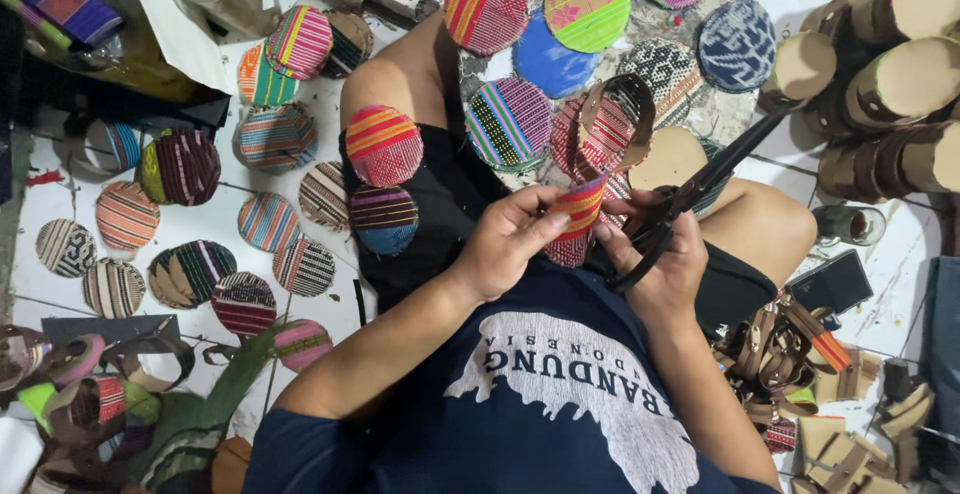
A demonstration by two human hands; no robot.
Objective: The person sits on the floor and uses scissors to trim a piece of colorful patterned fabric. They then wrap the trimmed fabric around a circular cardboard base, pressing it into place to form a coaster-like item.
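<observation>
- My left hand (505, 244) pinches the striped red, orange and blue woven fabric strip (580, 209), grip closed on its lower end; the strip's long axis runs up and right, away from my lap.
- My right hand (665, 254) is closed through the handles of the black scissors (700, 184), just right of the strip, blades pointing up-right, roughly parallel to it.
- A brown-rimmed fabric loop (617, 119) sits at the strip's top.

The scissors (690, 194) handles are hidden inside the right hand (655, 254) grip.
</observation>
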